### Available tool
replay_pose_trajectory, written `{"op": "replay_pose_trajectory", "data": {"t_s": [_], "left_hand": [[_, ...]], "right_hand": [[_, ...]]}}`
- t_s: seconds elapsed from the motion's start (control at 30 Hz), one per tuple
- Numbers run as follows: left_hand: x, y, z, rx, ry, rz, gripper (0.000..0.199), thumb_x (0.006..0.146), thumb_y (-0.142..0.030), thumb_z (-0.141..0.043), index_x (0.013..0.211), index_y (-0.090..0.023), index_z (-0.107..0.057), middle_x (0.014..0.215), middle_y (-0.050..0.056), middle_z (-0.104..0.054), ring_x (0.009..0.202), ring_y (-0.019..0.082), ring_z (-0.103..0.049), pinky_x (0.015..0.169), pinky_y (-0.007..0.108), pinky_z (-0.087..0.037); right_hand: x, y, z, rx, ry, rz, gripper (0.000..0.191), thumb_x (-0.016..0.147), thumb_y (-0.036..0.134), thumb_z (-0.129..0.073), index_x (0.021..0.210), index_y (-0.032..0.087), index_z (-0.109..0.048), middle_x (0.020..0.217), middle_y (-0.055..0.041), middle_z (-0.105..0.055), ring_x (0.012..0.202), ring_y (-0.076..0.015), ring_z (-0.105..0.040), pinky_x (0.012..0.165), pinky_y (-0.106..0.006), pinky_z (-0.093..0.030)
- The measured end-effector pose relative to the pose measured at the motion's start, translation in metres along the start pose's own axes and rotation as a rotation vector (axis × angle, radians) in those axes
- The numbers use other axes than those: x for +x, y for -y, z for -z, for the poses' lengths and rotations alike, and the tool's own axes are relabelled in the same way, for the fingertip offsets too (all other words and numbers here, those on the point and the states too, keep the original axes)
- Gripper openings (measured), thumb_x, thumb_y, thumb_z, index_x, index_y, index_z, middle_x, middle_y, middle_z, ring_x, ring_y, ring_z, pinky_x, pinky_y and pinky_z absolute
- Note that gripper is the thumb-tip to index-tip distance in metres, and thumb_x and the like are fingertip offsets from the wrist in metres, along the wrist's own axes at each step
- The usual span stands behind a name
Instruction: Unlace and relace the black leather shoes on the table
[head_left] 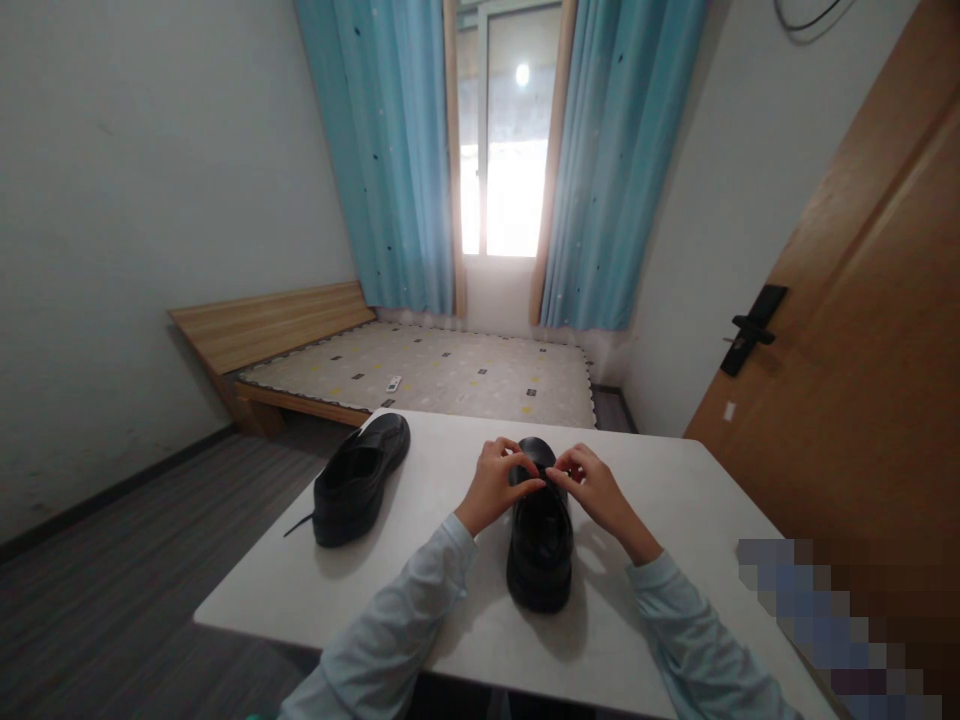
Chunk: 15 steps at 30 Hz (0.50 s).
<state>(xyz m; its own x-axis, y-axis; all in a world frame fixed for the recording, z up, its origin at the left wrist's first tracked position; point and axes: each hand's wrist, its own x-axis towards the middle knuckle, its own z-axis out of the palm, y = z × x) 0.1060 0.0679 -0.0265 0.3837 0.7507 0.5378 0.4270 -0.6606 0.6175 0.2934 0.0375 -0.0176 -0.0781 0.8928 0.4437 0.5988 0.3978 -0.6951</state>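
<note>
Our left hand's fingers [525,489] and our right hand's fingers [558,476] meet over the lacing of the nearer shoe [538,592], each thumb and forefinger bent into a narrow pinch with the tips almost together; we cannot tell whether a lace is caught between them, dark on dark. This shoe sits upright on the counter [480,640] between our 2 hands, its toe pointing away from us toward the window [514,170], its heel toward us and its long axis running nearly straight ahead. Its upper is smooth, black and faintly glossy, with a rounded heel, a thick dark sole and an oval opening.

The other shoe [352,510], also black, stands at the counter's left side, toe away and angled rightward; a thin dark strip sticks out by its heel. The counter is white, flat and round-cornered. Past it we see a bed [427,370] with a pale, speckled mattress and wood-grain headboard, 2 blue curtains [405,150], and, at our right, a brown wooden door [847,330] with a black handle.
</note>
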Motion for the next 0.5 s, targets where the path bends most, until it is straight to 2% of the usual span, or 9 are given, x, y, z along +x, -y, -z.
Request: {"op": "replay_pose_trajectory", "data": {"t_s": [0.27, 0.5], "left_hand": [[0.0, 0.002, -0.003, -0.005, 0.047, 0.021, 0.015, 0.077, -0.034, -0.065, 0.079, -0.018, -0.066, 0.092, 0.007, -0.054, 0.096, 0.021, -0.048, 0.088, 0.035, -0.038], [0.002, 0.012, 0.008, -0.04, 0.112, 0.062, 0.015, 0.08, -0.032, -0.06, 0.078, -0.017, -0.061, 0.09, 0.006, -0.054, 0.093, 0.021, -0.049, 0.088, 0.035, -0.038]], "right_hand": [[0.0, 0.003, 0.002, -0.043, 0.075, 0.027, 0.014, 0.078, 0.031, -0.062, 0.07, 0.019, -0.061, 0.078, -0.0023, -0.05, 0.068, -0.015, -0.049, 0.064, -0.03, -0.041], [-0.001, -0.007, 0.016, 0.028, 0.091, -0.043, 0.013, 0.072, 0.03, -0.064, 0.065, 0.019, -0.062, 0.08, -0.002, -0.05, 0.065, -0.0131, -0.048, 0.061, -0.028, -0.042]]}}
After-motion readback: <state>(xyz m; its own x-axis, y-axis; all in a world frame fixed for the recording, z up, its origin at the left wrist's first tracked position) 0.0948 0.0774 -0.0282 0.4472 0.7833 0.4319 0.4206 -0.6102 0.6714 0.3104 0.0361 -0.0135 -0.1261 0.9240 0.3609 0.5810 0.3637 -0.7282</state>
